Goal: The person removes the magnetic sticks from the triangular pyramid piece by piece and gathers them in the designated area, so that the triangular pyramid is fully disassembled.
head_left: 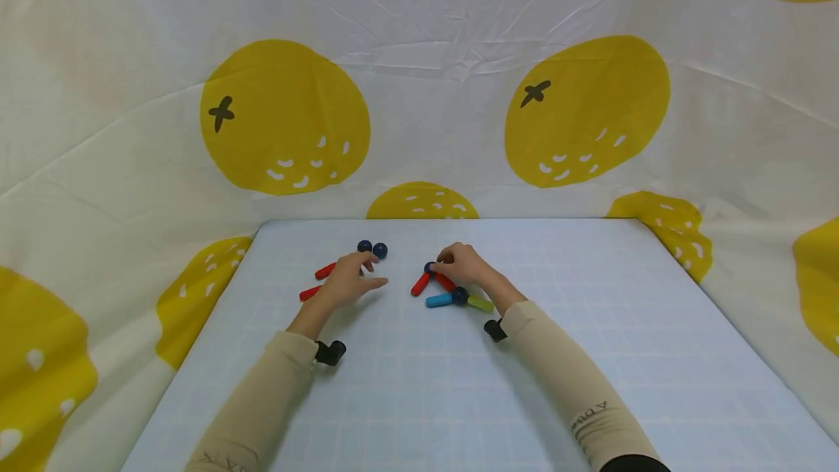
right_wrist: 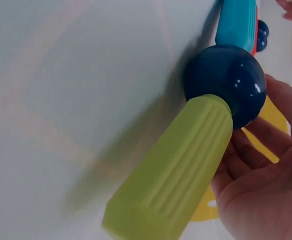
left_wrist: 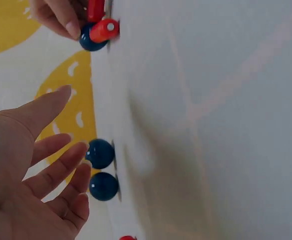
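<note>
My right hand (head_left: 464, 265) pinches a dark blue ball (head_left: 430, 267) with two red rods (head_left: 421, 284) angled out from it toward me. In the left wrist view, fingertips touch that ball (left_wrist: 92, 39). Just in front of the right hand lies another blue ball (head_left: 460, 296) with a light blue rod (head_left: 439, 301) on its left and a lime green rod (right_wrist: 170, 170) on its right. My left hand (head_left: 346, 279) hovers palm inward, fingers spread and holding nothing. Two loose blue balls (left_wrist: 102, 154) sit on the table beyond its fingertips, side by side.
Two separate red rods (head_left: 325, 271) lie left of the left hand, partly hidden by it. The pale table (head_left: 406, 399) ends at a white cloth backdrop (head_left: 432, 122) printed with yellow fruit. Black wrist cameras (head_left: 331, 352) sit under both wrists.
</note>
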### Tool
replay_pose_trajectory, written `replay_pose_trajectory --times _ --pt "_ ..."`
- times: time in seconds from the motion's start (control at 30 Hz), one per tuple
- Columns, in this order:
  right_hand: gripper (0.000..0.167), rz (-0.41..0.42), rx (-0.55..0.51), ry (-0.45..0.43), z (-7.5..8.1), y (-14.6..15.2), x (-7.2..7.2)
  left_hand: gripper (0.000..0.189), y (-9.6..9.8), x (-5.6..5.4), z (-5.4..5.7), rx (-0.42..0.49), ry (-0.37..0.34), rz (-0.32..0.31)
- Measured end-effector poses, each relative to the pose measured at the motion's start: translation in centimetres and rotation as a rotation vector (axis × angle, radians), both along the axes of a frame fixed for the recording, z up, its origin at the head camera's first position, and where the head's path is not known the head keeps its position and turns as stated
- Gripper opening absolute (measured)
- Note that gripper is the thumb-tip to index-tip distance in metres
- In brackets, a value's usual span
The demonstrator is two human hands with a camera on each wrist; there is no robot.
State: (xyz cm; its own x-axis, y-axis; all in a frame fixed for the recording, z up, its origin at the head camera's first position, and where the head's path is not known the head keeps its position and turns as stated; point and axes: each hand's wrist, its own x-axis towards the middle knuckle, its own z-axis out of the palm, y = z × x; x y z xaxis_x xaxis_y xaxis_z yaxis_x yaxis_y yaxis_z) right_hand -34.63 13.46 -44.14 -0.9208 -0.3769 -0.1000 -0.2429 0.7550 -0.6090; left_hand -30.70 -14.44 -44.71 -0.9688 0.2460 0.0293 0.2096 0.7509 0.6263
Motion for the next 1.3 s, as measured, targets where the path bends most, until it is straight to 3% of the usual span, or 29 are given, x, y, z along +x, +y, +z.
replay_pose_trajectory --times 0.2,0.5,0.77,1.3 --pt "0.041 -0.022 -0.016 -0.027 -0.4 -0.1 -0.4 0.042 3.0 0.6 -1.1 0.004 -0.095 -0.056" --pt "0.036 -0.010 -0.032 -0.032 -0.5 -0.2 -0.6 0.032 5.8 0.0 -2.1 0.022 -0.066 -0.126" --pt "0.034 0.010 -0.036 -0.033 -0.8 -0.3 -0.7 0.020 6.5 -0.6 -2.8 0.036 -0.040 -0.123" --pt "0.031 0.045 -0.036 0.014 -0.7 -0.2 -0.5 0.014 6.6 -0.4 -2.1 0.016 -0.042 -0.155"
